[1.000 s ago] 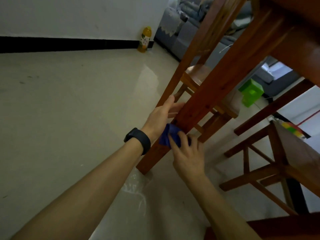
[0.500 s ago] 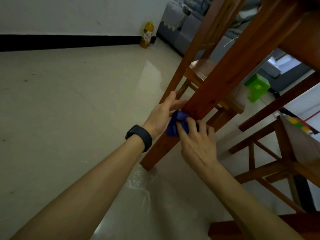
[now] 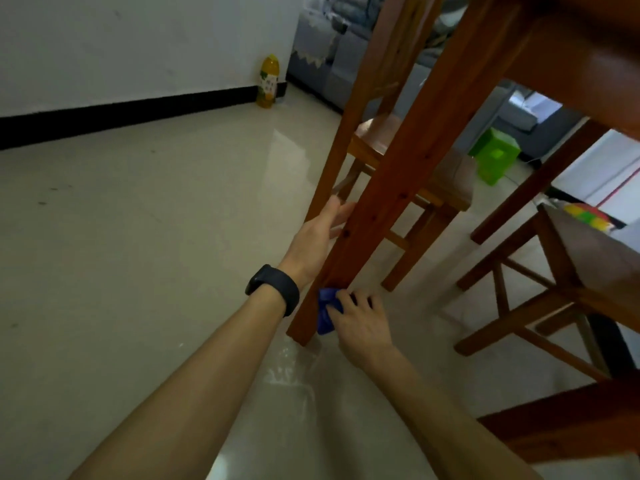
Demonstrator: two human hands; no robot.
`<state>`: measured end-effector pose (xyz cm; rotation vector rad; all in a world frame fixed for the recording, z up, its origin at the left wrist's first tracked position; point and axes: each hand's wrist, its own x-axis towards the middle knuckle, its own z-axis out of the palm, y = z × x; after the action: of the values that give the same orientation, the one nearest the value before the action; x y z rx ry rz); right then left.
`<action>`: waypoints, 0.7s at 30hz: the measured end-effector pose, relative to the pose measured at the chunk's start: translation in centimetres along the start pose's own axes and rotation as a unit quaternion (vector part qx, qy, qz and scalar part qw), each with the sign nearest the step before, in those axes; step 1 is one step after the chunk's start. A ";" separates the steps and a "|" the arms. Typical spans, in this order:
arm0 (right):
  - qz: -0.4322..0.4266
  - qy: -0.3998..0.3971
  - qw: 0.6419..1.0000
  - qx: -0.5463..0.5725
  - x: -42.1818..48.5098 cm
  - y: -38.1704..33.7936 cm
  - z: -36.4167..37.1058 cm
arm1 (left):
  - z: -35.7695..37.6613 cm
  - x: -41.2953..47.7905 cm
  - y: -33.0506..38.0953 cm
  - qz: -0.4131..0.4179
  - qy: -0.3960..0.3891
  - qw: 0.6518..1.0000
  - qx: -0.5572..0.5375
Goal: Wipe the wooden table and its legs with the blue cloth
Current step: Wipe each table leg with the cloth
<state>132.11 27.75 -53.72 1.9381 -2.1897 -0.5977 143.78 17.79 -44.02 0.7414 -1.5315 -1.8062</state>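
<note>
A reddish wooden table leg (image 3: 391, 181) slants down from the table's underside (image 3: 571, 53) at the top right to the tiled floor. My right hand (image 3: 360, 323) grips the bunched blue cloth (image 3: 325, 315) and presses it against the leg's right face, just above the foot. My left hand (image 3: 317, 239), with a black band on its wrist, rests higher up behind the leg. Its thumb and fingers are straight and partly hidden by the wood.
A wooden chair (image 3: 412, 168) stands just behind the leg, another chair (image 3: 568, 282) to the right, and a wooden rail (image 3: 568, 417) at the bottom right. A green stool (image 3: 495, 161), a grey sofa (image 3: 332, 60) and a yellow bottle (image 3: 268, 81) stand farther back. Open tiled floor lies to the left.
My right hand has slid the blue cloth down the leg, from beside my left hand to near the foot. My left hand has stayed on the leg.
</note>
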 end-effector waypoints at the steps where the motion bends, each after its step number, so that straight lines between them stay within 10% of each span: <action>1: 0.013 0.013 1.000 0.019 -0.5 0.1 0.1 | 0.0 -0.1 0.1 0.001 -0.002 1.000 0.004; 7: 0.110 0.378 0.914 0.094 -1.4 3.6 -6.1 | 0.3 0.0 -0.1 0.000 0.035 0.999 0.013; 11: 0.161 0.469 0.861 0.116 1.6 5.1 -7.4 | 0.6 0.0 -0.8 -0.008 0.049 0.998 0.036; 21: 0.091 0.152 0.975 0.132 0.8 -3.8 11.7 | 1.6 -0.4 -4.1 -0.016 0.036 0.990 0.136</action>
<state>131.09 28.87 -65.93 1.7696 -2.2970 0.0213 142.38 19.52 -47.78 0.9536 -1.7458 -1.5921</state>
